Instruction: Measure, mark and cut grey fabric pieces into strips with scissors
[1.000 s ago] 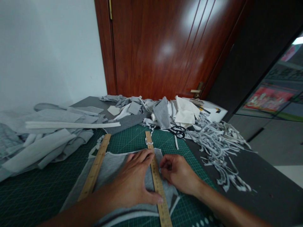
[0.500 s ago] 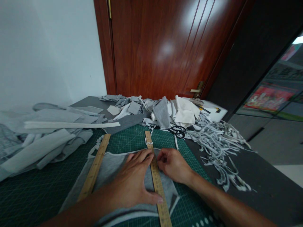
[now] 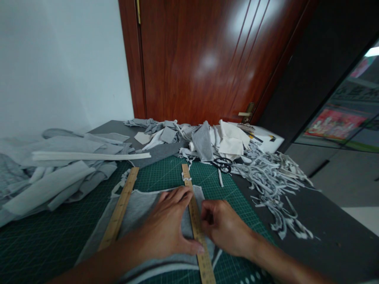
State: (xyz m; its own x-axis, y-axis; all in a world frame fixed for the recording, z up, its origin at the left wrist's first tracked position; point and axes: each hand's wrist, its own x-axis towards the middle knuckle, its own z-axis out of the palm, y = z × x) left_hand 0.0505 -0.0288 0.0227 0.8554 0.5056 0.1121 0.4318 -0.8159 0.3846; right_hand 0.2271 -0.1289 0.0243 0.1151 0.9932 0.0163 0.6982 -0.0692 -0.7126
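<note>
A piece of grey knit fabric lies flat on the green cutting mat, with two wooden rulers across it. My left hand is spread on the fabric, its fingertips and thumb pressing the right ruler. Beside that ruler's right edge, my right hand is closed in a pinch low over the fabric. Whatever its fingers hold is hidden. The left ruler lies untouched near the fabric's left side. A narrow scrap is looped around the far end of the right ruler.
Black-handled scissors rest at the mat's far edge. A tangle of grey strips lies at right, folded fabric at left. Cloth scraps are heaped at the back, before a wooden door.
My right hand has moved down along the ruler toward me, uncovering the fabric's far right corner. My left hand and both rulers have stayed in place.
</note>
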